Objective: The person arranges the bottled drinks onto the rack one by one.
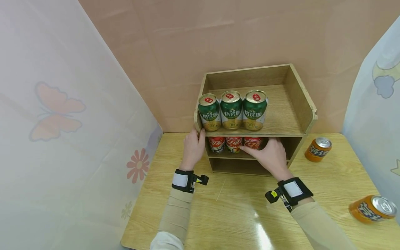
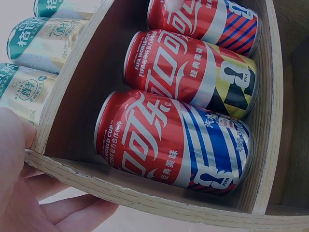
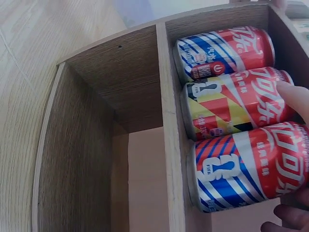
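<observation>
A wooden shelf unit (image 1: 282, 111) stands on the table against the back wall. My left hand (image 1: 192, 147) grips its left side panel, thumb at the front edge and fingers along the outside. Inside the middle compartment my right hand (image 1: 272, 155) holds the rightmost red cola can (image 3: 241, 169). Its fingers are at that can's right side, and the thumb (image 3: 295, 99) reaches across to the middle cola can (image 3: 234, 104). A third cola can (image 2: 169, 145) stands at the left wall, and all three form a row.
Three green-and-gold cans, among them a left one (image 1: 209, 113), line the top level's left front. An orange can (image 1: 318, 149) stands right of the unit; another orange can (image 1: 372, 209) is nearer on the table's right. The lower compartment (image 3: 140, 169) shows bare walls.
</observation>
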A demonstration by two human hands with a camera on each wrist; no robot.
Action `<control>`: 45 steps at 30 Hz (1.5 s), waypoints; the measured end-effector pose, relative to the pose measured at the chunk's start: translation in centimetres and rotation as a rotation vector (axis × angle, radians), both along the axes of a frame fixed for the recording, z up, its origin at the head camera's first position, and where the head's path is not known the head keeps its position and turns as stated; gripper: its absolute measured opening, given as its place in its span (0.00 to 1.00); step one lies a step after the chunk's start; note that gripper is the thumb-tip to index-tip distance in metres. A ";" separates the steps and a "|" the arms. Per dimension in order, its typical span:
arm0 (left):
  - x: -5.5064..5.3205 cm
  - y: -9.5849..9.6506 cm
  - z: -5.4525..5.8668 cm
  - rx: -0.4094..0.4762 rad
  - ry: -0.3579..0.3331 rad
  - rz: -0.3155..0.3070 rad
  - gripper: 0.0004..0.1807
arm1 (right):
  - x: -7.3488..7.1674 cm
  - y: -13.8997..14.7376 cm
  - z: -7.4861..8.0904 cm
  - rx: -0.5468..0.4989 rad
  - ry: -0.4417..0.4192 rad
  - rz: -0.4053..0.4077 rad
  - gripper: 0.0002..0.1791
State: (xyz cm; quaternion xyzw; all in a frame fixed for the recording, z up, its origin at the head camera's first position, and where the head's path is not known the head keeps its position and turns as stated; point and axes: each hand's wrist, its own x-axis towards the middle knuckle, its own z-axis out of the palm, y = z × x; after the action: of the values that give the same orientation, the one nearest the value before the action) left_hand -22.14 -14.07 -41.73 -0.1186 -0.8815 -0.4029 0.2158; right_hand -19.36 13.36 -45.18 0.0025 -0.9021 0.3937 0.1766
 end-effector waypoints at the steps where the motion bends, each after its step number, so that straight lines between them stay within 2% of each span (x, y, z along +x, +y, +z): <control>1: 0.0 0.0 0.0 0.000 -0.001 0.000 0.15 | 0.3 0.1 0.0 -0.001 0.002 0.001 0.62; 6: 0.0 0.1 0.0 -0.001 -0.002 0.003 0.16 | 2.0 1.2 0.1 -0.007 -0.007 0.005 0.60; 13: -0.1 0.0 -0.1 0.010 -0.003 -0.005 0.15 | 5.1 3.5 0.5 -0.069 0.043 0.091 0.41; 20: -0.1 -0.1 -0.1 0.004 -0.001 -0.002 0.15 | 7.8 6.8 1.9 -0.090 0.021 0.063 0.30; 23: -0.1 -0.1 -0.1 0.007 -0.001 -0.003 0.15 | 8.7 8.8 2.5 -0.086 0.004 -0.003 0.29; 27: -0.1 -0.1 -0.1 0.013 -0.009 -0.004 0.16 | 9.7 11.8 2.7 -0.098 -0.015 -0.143 0.29; 34: -0.1 -0.1 0.0 0.004 -0.020 -0.007 0.15 | 10.8 15.6 2.4 -0.169 -0.144 -0.417 0.36; 36: -0.1 -0.1 0.0 0.002 -0.025 -0.007 0.15 | 10.9 16.8 1.6 -0.206 -0.147 -0.500 0.36; 38: -0.1 -0.1 0.1 0.001 -0.027 -0.007 0.15 | 10.8 18.2 0.4 -0.224 -0.105 -0.554 0.35; 41: -0.1 -0.1 0.1 0.001 -0.029 -0.006 0.15 | 10.9 20.6 -2.8 -0.178 -0.013 -0.622 0.33; 42: 0.0 -0.1 0.1 0.000 -0.030 -0.005 0.15 | 11.1 21.2 -3.5 -0.162 0.011 -0.624 0.33; 45: 0.0 -0.1 0.1 0.003 -0.033 -0.005 0.15 | 11.7 22.0 -4.3 -0.143 -0.024 -0.675 0.35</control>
State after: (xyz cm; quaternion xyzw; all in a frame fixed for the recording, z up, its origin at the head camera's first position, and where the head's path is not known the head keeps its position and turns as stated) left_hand -22.17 -14.21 -41.65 -0.1139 -0.8841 -0.4064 0.2005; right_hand -7.69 35.39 -49.48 -0.3129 -0.8241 0.3756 0.2861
